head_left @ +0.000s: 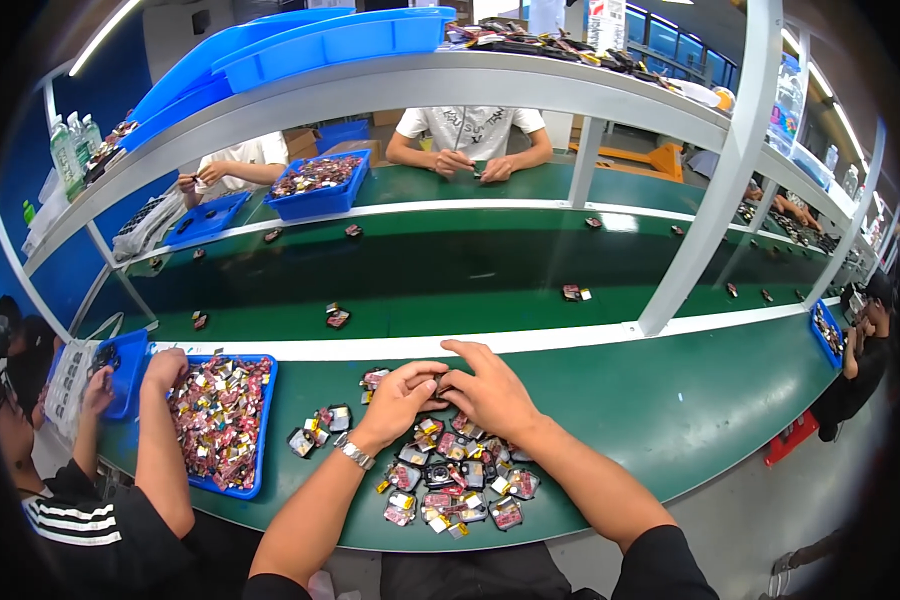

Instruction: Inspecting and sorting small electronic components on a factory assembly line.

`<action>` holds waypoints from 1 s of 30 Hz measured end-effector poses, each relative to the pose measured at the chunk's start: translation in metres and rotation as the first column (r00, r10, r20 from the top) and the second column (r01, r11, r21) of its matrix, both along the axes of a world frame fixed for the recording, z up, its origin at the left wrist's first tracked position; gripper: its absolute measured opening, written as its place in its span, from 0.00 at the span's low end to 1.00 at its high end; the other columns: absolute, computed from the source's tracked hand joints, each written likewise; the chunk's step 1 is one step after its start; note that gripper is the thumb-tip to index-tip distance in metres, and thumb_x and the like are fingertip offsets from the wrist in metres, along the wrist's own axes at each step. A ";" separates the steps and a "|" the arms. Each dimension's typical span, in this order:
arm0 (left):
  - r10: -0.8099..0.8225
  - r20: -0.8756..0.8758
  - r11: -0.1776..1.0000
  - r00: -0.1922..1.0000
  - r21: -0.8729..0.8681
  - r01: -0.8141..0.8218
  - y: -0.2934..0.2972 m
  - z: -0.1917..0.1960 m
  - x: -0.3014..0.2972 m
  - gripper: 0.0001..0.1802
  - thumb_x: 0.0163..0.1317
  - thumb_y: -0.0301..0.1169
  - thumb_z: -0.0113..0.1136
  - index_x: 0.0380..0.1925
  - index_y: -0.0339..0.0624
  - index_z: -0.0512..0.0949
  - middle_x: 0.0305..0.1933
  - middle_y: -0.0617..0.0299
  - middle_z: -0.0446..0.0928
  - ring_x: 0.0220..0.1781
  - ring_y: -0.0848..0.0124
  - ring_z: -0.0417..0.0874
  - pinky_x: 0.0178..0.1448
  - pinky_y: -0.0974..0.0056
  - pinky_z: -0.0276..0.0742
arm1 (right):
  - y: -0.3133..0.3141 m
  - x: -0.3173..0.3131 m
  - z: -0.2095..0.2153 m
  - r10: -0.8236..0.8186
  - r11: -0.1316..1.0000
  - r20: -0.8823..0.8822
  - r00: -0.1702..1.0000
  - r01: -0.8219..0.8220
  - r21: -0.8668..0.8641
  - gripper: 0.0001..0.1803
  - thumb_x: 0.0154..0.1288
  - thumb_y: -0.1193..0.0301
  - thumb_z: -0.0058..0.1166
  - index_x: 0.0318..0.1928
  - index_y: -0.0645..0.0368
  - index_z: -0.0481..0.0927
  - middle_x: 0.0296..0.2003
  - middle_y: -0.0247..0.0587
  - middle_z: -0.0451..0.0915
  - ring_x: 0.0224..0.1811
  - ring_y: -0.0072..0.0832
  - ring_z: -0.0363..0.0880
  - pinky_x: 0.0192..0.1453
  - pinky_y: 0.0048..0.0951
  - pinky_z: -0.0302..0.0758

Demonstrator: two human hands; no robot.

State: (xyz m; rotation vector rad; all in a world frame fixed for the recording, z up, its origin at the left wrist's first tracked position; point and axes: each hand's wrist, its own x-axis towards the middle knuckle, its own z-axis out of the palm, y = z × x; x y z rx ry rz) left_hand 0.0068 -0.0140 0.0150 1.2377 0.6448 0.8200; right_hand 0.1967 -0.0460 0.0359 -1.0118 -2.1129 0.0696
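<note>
Table: green, white rail along its far edge. Beyond the rail, belt: dark green, a few units on it, well apart. Shelf spans above the belt; blue trays on its left part.

Co-worker at the left end of the table, one arm along the left side of the bin. Bin: blue, full of small red, white and yellow parts, running from the rail toward the near edge.

Pile: grey-and-red units with white and yellow tabs, mid-table, close to the near edge, directly on the near side of both hands.

Right hand: fingers bent inward, one finger extended above the left fingertips. Left hand: curled, fingertips meeting the right's. Watch on left wrist.

Cluster: a few units between bin and left wrist.

Piece: small, dark, pinched between both hands' fingertips, on the rail side of the pile; mostly covered by fingers, shape unclear.
</note>
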 end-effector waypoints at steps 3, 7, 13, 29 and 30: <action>0.011 0.033 1.000 0.999 -0.010 -0.010 0.002 -0.005 0.001 0.14 0.71 0.24 0.45 0.55 0.34 0.69 0.52 0.54 0.77 0.53 0.68 0.80 0.56 0.63 0.82 | 0.002 0.003 -0.002 0.031 0.999 -0.021 0.999 -0.031 -0.030 0.08 0.52 0.75 0.63 0.32 0.58 0.77 0.57 0.47 0.70 0.60 0.45 0.68 0.61 0.41 0.70; 0.003 0.056 0.999 0.998 -0.045 -0.001 -0.001 -0.002 0.001 0.15 0.70 0.21 0.45 0.56 0.34 0.68 0.52 0.55 0.76 0.53 0.70 0.80 0.56 0.64 0.81 | 0.001 0.003 -0.001 0.053 0.996 -0.033 0.998 -0.055 -0.067 0.06 0.53 0.75 0.62 0.32 0.59 0.79 0.56 0.45 0.71 0.60 0.43 0.69 0.61 0.39 0.70; -0.082 0.119 0.997 0.989 -0.002 0.083 0.005 -0.008 -0.002 0.21 0.63 0.16 0.54 0.56 0.36 0.66 0.55 0.53 0.75 0.56 0.68 0.78 0.60 0.63 0.78 | 0.002 0.004 -0.005 -0.010 0.997 -0.049 0.999 0.006 -0.081 0.05 0.54 0.74 0.61 0.32 0.59 0.81 0.54 0.43 0.74 0.58 0.42 0.70 0.60 0.39 0.70; -0.075 0.097 0.991 0.992 -0.103 0.085 0.002 -0.005 -0.004 0.15 0.67 0.20 0.51 0.53 0.39 0.68 0.56 0.57 0.75 0.55 0.70 0.79 0.59 0.63 0.78 | -0.005 0.002 -0.005 0.040 0.974 -0.107 0.993 -0.062 -0.217 0.06 0.56 0.72 0.59 0.33 0.59 0.83 0.53 0.43 0.75 0.59 0.40 0.70 0.61 0.37 0.70; -0.066 0.129 0.989 0.989 -0.121 0.081 0.002 -0.005 -0.003 0.15 0.67 0.21 0.51 0.54 0.39 0.68 0.56 0.57 0.75 0.56 0.70 0.78 0.59 0.63 0.78 | -0.004 0.000 -0.009 -0.004 0.983 -0.132 0.991 -0.020 -0.184 0.05 0.56 0.72 0.59 0.33 0.59 0.83 0.52 0.42 0.76 0.58 0.40 0.71 0.60 0.37 0.71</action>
